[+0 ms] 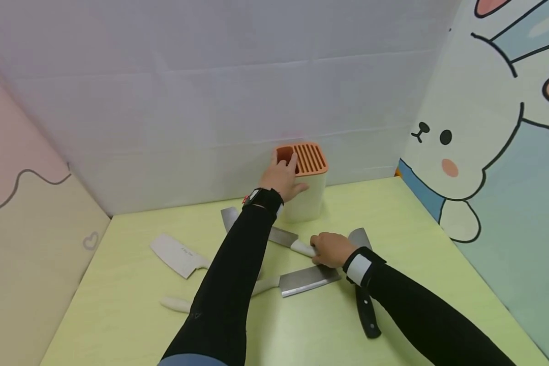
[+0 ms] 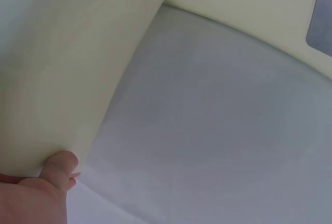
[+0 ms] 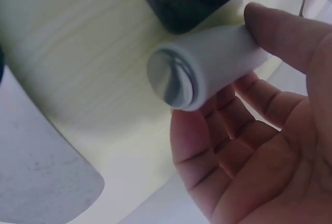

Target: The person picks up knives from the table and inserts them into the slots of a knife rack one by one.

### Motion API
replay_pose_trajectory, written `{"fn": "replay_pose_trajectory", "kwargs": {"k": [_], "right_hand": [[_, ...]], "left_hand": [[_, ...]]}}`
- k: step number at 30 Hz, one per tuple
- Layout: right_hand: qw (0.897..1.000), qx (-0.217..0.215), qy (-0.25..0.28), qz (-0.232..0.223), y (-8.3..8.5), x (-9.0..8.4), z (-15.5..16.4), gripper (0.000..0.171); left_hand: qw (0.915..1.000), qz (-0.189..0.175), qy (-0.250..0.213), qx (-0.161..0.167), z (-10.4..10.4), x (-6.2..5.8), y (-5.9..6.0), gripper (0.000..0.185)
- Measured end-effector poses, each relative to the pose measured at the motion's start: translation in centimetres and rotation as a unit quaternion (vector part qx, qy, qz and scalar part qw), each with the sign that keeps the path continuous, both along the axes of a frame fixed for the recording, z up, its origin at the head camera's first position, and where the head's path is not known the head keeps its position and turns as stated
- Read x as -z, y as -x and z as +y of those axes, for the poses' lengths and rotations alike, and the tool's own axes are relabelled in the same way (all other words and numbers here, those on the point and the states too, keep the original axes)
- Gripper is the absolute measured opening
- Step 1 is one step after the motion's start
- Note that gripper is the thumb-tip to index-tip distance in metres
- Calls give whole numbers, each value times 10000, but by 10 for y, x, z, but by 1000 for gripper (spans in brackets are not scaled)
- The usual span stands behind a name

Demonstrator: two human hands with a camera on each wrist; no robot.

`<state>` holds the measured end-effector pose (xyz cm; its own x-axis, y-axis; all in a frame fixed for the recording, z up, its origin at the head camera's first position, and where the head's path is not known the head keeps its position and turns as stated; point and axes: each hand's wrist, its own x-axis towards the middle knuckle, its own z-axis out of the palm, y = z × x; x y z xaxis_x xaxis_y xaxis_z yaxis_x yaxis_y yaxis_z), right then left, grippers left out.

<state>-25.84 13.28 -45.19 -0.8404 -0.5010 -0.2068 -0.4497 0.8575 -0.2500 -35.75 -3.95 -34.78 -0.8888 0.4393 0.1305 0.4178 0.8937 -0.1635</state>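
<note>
Evenly bright head view, soft shadows on tabletop (image 1: 297, 330), dimmer, hazy wrist views

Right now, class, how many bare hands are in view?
2: the left hand, at the rear, grips the boxy cream, orange-topped knife block; the right hand, nearer the camera, holds a white-handled, metal-bladed knife.

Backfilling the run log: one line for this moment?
left grip: holds knife block | right grip: holds white-handled knife | black-handled knife: on table
</note>
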Motion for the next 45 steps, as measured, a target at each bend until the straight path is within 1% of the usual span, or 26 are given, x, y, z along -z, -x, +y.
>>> {"fn": "replay_pose_trajectory", "kwargs": {"k": [3,8,12,16,19,22,24,27,31,36,41,45], "right_hand": [[10000,-58,56,-17,-3,-2,4,25],[9997,-131,183,-52,-11,-9,15,24],[9993,-195,326,-46,-16,-11,26,24],[9991,-171,364,-97,-16,-10,38,25],[9985,-162,445,-270,-16,-12,44,27],[9955,-74,654,-676,-17,-16,52,31],[9904,68,883,-1057,-19,-19,59,35],[9795,260,1275,-1537,-21,-24,70,42],[9677,335,1684,-1847,-25,-29,88,50],[9503,409,2159,-2205,-29,-32,109,48],[9363,624,2515,-2371,-37,-37,129,51],[9306,780,2800,-2227,-42,-41,141,47]], "left_hand": [[9999,48,111,19,3,1,1,95],[9998,99,114,110,7,3,2,96],[9999,38,85,141,7,0,1,95],[9999,14,86,121,6,-3,-1,94],[10000,6,52,55,4,-2,-1,94],[10000,2,-7,21,2,0,-1,94],[10000,5,-22,22,2,0,-1,94],[10000,8,25,56,2,1,-1,94],[10000,-43,15,73,1,0,-1,94],[9999,-97,7,75,1,-2,0,95],[9999,-139,68,11,2,-6,-4,95],[9999,-142,7,-9,1,-5,-4,95]]}}
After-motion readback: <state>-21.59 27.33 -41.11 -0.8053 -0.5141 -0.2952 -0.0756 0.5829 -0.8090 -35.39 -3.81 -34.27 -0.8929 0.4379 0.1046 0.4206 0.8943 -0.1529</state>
